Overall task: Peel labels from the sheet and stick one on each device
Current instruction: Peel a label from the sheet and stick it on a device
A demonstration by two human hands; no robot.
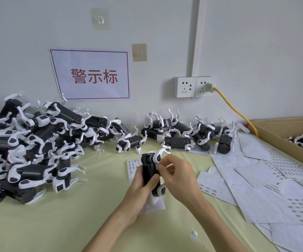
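At centre, the left hand (139,186) wraps its curled fingers and thumb round a boxy matte-black device (149,171) with glossy white curved legs, held upright over the pale green tabletop (56,224). The right hand (178,175) comes in from 3 o'clock, thumb and forefinger pinched together against the device's side; a small white label seems to sit under those fingertips, but it is too small to be sure. The label sheet (132,167) lies flat beneath the device, mostly hidden by both hands, only its top-left corner with tiny printed rows showing.

At 9 o'clock a tangled heap of devices (30,142) spills off the left edge of view. More devices (179,135) line the wall at 12 to 1 o'clock. Loose white backing sheets (256,179) overlap from 3 to 5 o'clock, their print unreadable. A cardboard box (281,135) at 2 o'clock is cut off at the right, with a few devices inside. A yellow cable (238,111) curves from the wall socket (194,87) to behind the box. Bare tabletop lies open from 6 to 8 o'clock, with paper scraps (193,235) at 5 o'clock.
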